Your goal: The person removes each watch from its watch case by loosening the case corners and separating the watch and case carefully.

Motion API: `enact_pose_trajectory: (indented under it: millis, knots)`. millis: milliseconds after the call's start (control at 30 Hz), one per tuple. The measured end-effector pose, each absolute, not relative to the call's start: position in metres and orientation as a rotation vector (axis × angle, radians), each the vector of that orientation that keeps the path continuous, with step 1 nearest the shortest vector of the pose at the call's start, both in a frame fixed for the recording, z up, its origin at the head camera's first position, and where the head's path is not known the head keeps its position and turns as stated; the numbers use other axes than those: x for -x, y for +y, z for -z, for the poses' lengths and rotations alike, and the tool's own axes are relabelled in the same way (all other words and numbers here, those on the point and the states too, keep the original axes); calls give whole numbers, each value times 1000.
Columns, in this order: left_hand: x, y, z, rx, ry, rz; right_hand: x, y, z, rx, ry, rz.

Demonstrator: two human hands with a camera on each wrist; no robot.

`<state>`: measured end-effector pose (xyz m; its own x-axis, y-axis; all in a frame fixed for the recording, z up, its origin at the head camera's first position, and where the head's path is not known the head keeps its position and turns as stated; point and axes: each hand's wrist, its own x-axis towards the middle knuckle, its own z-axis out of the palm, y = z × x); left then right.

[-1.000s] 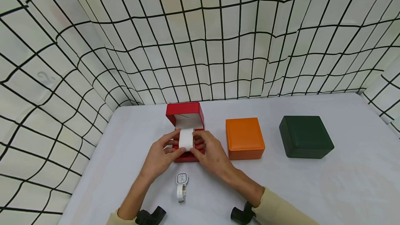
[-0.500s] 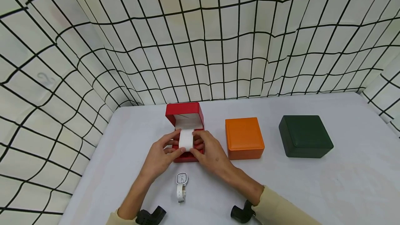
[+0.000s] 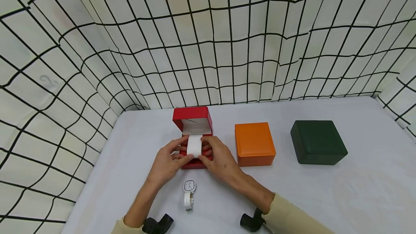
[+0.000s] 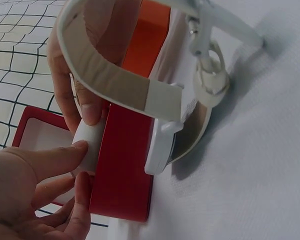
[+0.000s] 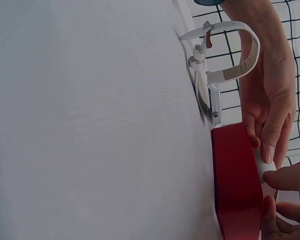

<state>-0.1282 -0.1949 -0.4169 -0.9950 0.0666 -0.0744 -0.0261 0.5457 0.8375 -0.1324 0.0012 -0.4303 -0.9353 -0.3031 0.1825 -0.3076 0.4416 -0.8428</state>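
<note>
The smooth, rounded white cushion [image 3: 194,146] is at the mouth of the open, square red box [image 3: 192,113]. The left hand [image 3: 166,161] and right hand [image 3: 222,158] pinch it from opposite sides, each grip narrowed to its edge. Nearer the person, a square-faced watch with a white strap [image 3: 189,195] rests on the white counter [image 3: 139,136].

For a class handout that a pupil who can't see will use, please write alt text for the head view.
A person's left hand and right hand hold a white cushion at an open red box. In front lies a white watch; a closed orange box and dark green box stand to the right.
</note>
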Motion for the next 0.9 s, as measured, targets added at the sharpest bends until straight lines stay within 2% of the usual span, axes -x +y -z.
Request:
enact_pose_trajectory:
  millis: [900]
  knots:
    - [130,-195,419,-27,2708,-1410,136,0,431,-532,-2728,-1557]
